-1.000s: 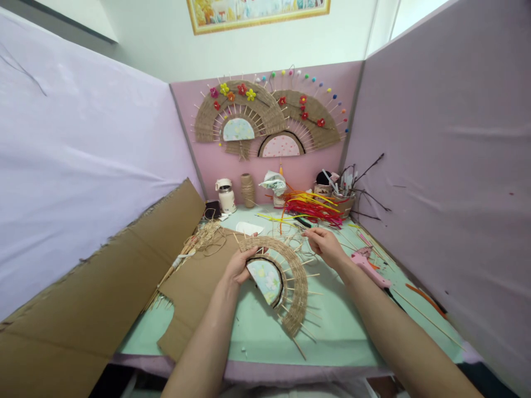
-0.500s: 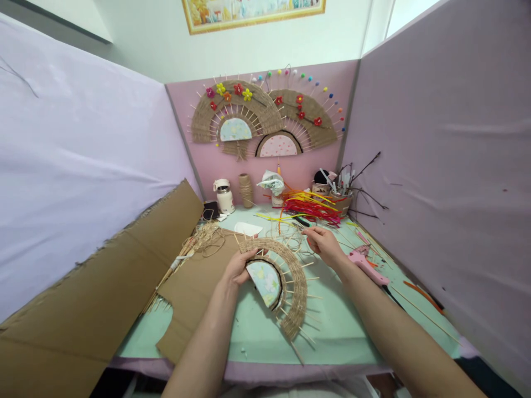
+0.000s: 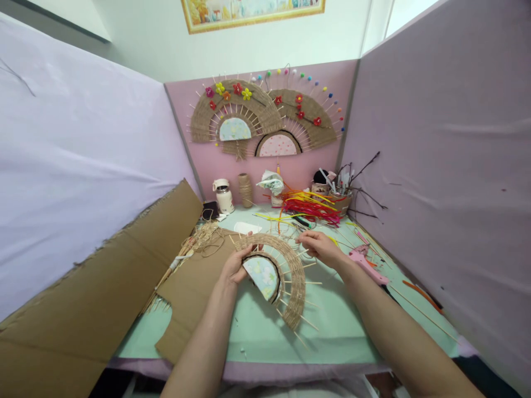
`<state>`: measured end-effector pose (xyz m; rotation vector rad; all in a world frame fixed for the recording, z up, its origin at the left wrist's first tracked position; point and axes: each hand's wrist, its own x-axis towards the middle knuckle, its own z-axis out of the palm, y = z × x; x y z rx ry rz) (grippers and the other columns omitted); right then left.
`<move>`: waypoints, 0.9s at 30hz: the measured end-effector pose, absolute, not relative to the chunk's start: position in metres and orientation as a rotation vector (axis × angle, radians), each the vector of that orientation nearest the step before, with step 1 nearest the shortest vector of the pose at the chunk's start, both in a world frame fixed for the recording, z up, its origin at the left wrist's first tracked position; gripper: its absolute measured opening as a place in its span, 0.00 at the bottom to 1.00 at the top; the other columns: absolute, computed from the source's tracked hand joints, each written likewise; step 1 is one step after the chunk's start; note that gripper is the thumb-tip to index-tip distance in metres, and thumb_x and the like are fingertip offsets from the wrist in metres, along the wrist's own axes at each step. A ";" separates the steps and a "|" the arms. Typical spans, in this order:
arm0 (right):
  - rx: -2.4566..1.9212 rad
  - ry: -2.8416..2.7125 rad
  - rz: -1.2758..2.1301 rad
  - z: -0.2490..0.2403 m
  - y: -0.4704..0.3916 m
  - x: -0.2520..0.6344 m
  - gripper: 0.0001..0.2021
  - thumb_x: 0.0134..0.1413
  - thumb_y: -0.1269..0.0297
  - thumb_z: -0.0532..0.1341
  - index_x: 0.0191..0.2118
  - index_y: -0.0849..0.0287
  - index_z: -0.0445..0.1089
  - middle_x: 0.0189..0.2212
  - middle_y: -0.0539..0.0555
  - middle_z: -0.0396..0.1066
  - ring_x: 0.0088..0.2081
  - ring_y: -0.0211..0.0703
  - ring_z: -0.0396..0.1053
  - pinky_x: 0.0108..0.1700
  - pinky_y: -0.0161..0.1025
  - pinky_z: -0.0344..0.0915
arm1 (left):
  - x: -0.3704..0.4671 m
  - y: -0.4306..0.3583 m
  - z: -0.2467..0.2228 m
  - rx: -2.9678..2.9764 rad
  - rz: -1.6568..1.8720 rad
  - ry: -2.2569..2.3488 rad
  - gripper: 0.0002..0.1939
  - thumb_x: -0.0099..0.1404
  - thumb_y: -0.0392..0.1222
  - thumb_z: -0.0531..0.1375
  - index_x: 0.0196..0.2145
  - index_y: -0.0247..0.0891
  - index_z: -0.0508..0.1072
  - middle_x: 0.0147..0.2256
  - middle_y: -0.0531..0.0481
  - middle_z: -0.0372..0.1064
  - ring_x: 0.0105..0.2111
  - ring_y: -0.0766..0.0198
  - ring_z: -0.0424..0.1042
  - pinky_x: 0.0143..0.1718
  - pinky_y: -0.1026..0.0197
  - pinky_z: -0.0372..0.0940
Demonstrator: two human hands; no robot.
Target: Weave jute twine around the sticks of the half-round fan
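Observation:
A half-round fan (image 3: 297, 276) of twine woven over thin sticks is tilted above the table, with a pale blue floral half-disc (image 3: 261, 276) at its centre. My left hand (image 3: 237, 265) grips its upper left end, thumb in front and other fingers mostly hidden behind. Stick ends poke out past the outer edge of the weave. Just right of the fan's top, my right hand (image 3: 322, 247) is closed in a pinch on thin twine (image 3: 306, 255), which is hard to follow against the loose loops behind.
Brown cardboard (image 3: 193, 298) lies at left beside a bundle of sticks (image 3: 182, 257). Behind are a twine spool (image 3: 245, 190), a white bottle (image 3: 224, 196) and colourful pipe cleaners (image 3: 313, 209). A pink glue gun (image 3: 368, 266) lies at right. Finished fans (image 3: 238, 110) hang on the back panel.
My right hand has moved slightly left and down, closer to the fan. The fan has lifted and turned a little in my left hand, which keeps its grip.

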<state>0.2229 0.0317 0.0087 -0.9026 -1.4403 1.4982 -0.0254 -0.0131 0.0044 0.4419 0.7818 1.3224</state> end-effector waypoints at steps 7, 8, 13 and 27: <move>-0.936 -1.541 1.401 0.010 0.031 0.224 0.13 0.45 0.54 0.62 0.29 0.60 0.73 0.13 0.42 0.47 0.16 0.30 0.44 0.20 0.33 0.41 | -0.028 -0.011 -0.001 0.529 1.418 0.812 0.28 0.60 0.28 0.57 0.58 0.35 0.61 0.32 0.43 0.76 0.31 0.59 0.76 0.36 0.57 0.70; -0.955 -1.569 1.319 0.011 0.031 0.225 0.14 0.46 0.54 0.61 0.29 0.60 0.73 0.13 0.43 0.50 0.17 0.31 0.46 0.20 0.33 0.43 | -0.028 -0.011 -0.002 0.542 1.422 0.809 0.28 0.60 0.28 0.57 0.58 0.35 0.61 0.32 0.43 0.76 0.31 0.59 0.76 0.36 0.57 0.70; -1.023 -1.744 0.867 0.013 0.030 0.223 0.15 0.48 0.52 0.60 0.27 0.60 0.73 0.21 0.50 0.67 0.24 0.37 0.58 0.26 0.35 0.53 | -0.027 -0.011 -0.001 0.536 1.494 0.798 0.29 0.59 0.27 0.58 0.57 0.37 0.62 0.33 0.45 0.76 0.32 0.60 0.76 0.37 0.58 0.70; -0.928 -1.555 0.859 0.008 0.031 0.221 0.14 0.48 0.51 0.62 0.31 0.59 0.71 0.21 0.50 0.63 0.24 0.37 0.56 0.27 0.35 0.53 | -0.033 -0.005 -0.002 0.422 1.586 0.757 0.22 0.60 0.29 0.58 0.52 0.37 0.68 0.38 0.44 0.75 0.36 0.61 0.76 0.43 0.57 0.69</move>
